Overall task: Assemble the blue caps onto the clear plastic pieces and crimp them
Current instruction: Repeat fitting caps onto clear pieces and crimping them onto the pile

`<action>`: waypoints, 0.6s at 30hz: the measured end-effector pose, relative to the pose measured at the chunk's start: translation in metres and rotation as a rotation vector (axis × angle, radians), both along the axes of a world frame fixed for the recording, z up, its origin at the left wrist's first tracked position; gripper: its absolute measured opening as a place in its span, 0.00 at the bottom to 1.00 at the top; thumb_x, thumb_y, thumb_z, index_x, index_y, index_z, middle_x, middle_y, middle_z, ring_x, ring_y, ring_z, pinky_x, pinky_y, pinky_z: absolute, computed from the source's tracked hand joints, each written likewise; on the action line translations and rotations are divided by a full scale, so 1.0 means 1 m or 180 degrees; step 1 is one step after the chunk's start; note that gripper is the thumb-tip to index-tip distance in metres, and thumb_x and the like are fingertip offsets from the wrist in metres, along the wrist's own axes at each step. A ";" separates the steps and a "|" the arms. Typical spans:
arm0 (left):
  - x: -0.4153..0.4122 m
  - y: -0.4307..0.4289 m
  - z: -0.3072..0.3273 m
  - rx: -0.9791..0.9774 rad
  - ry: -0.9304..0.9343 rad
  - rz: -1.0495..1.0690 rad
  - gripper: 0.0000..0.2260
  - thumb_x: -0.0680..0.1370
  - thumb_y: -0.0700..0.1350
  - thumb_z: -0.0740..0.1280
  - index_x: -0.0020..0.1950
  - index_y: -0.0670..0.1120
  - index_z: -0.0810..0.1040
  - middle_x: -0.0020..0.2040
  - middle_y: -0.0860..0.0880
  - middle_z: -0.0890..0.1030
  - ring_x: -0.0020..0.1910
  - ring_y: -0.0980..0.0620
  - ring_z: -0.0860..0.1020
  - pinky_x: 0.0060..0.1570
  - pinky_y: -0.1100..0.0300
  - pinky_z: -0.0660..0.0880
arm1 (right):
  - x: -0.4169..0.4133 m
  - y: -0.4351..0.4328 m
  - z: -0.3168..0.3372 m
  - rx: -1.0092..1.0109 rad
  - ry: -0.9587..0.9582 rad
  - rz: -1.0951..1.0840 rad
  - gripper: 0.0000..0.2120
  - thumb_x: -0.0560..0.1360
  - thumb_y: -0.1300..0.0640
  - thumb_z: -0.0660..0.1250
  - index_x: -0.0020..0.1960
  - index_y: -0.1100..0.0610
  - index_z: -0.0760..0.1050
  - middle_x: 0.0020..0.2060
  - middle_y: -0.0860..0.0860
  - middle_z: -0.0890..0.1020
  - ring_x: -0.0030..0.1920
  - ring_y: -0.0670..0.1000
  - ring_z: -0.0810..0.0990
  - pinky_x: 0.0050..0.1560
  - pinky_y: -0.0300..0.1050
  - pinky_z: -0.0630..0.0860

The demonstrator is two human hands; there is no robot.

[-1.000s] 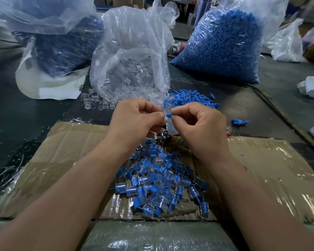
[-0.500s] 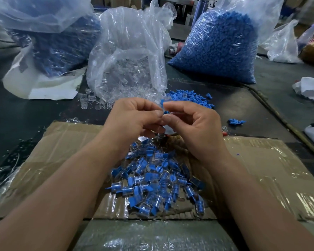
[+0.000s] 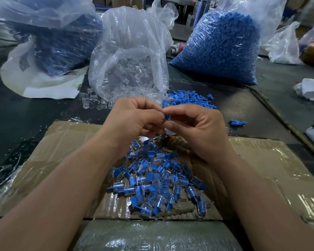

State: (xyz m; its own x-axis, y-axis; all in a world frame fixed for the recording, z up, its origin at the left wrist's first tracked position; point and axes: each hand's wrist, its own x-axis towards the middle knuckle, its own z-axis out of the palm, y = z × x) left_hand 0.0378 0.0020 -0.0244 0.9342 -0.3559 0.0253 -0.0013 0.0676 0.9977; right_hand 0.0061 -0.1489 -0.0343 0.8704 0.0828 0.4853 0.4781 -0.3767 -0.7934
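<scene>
Held part: a small blue cap [image 3: 166,116] sits between your two hands, above the far edge of the cardboard [image 3: 62,142]. Your fingertips hide any clear part mated to it.
Left hand: your left hand [image 3: 134,120] is curled, thumb and forefinger pinching the blue cap from its 9 o'clock side.
Right hand: your right hand [image 3: 198,129] pinches the same cap from 3 o'clock, the other fingers loosely curled.
Axis: the cap's long axis seems to run 9 to 3, hand to hand, so the seating push likely goes along that line. Both hands are equally near.
Finished pile: the finished pile [image 3: 158,180] lies at 6 o'clock from the pinch, on the cardboard between your forearms. It is made of stubby clear barrels with flat blue tabs, in hard, glossy plastic.
Loose caps: the loose caps [image 3: 187,100], matt and small, lie heaped on the dark desk [image 3: 16,115] at 1 o'clock, nearer your right hand.
Clear stock: a crinkled clear bag [image 3: 130,69] stands at 11 o'clock, with a few clear pieces [image 3: 91,100] spilt at 10 o'clock, nearer your left hand.
</scene>
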 end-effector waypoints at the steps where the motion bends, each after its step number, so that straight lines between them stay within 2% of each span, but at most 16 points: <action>1: 0.000 0.000 0.000 -0.0017 0.0039 -0.0059 0.06 0.70 0.31 0.68 0.36 0.41 0.77 0.28 0.46 0.81 0.26 0.53 0.79 0.25 0.67 0.74 | 0.000 -0.001 0.001 -0.0035 -0.0026 0.0012 0.14 0.66 0.63 0.73 0.49 0.50 0.78 0.42 0.43 0.82 0.44 0.42 0.82 0.47 0.35 0.77; 7: 0.002 0.002 0.000 -0.0304 0.0254 -0.0291 0.06 0.72 0.31 0.64 0.38 0.40 0.78 0.31 0.42 0.82 0.28 0.49 0.80 0.28 0.63 0.77 | -0.003 -0.004 0.003 -0.0124 -0.0233 -0.0098 0.13 0.66 0.56 0.71 0.50 0.54 0.78 0.41 0.45 0.82 0.43 0.43 0.82 0.45 0.36 0.78; 14: 0.003 0.002 -0.001 -0.0297 0.0258 -0.0296 0.06 0.72 0.31 0.64 0.39 0.39 0.78 0.31 0.42 0.82 0.28 0.49 0.81 0.28 0.63 0.78 | -0.001 -0.006 0.001 -0.0336 -0.0409 -0.0197 0.13 0.67 0.60 0.72 0.52 0.55 0.78 0.42 0.44 0.81 0.43 0.42 0.82 0.45 0.35 0.77; 18: 0.002 0.001 -0.002 -0.0250 0.0174 -0.0311 0.03 0.64 0.36 0.70 0.37 0.41 0.79 0.32 0.42 0.82 0.30 0.48 0.81 0.31 0.62 0.79 | -0.001 -0.006 0.001 -0.0344 -0.0400 -0.0218 0.14 0.68 0.62 0.72 0.52 0.55 0.77 0.42 0.43 0.81 0.44 0.41 0.81 0.45 0.33 0.76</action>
